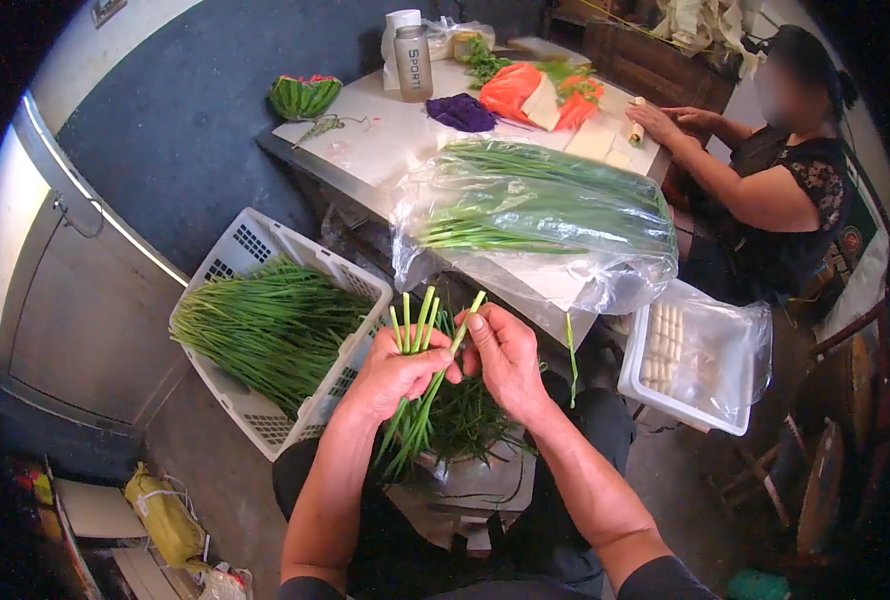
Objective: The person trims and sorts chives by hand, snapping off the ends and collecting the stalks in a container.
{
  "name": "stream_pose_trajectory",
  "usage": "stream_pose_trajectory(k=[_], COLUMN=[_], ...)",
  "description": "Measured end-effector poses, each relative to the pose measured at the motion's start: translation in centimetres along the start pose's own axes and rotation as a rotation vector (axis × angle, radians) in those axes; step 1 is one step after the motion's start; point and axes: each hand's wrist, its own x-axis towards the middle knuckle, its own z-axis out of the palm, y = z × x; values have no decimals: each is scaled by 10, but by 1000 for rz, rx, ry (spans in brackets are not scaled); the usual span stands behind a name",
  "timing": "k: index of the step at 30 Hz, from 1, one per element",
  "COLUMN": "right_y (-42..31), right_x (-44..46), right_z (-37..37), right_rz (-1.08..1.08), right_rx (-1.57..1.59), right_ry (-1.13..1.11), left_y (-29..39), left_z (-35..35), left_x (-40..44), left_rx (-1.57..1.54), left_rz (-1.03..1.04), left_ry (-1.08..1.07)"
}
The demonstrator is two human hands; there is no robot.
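Several green stalks (418,325) with pale cut ends stand up out of my left hand (395,372), whose fingers are wrapped round them. Close beside it, my right hand (502,358) pinches one more stalk (473,310) near its pale tip. The leafy ends hang down below my hands. More loose greens (465,415) lie beneath, between my knees. On the table ahead rests a clear plastic bag (555,215) full of long green stalks. To the left, a white plastic crate (260,232) holds a large heap of green stalks (275,325).
A table (350,150) carries a bottle (413,65), a watermelon piece (305,97), purple netting (462,113) and orange bags (510,92). A person (785,170) sits at the right with both hands at a roll. A white bin (700,400) holds pale rolls.
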Motion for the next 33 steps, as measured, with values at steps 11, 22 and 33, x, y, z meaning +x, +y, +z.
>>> stream_pose_trajectory(k=[11,22,33], right_y=[-3,8,8], right_x=[1,1,1], right_z=[-5,-1,-1], right_rz=[105,65,67], right_rx=[267,173,-30], right_ry=[-138,-33,99], left_y=[3,4,24], left_z=[0,4,0], left_x=[-1,0,-10], left_rx=[2,-55,-59], left_rz=[5,-25,-79], left_ry=[-26,-25,-179])
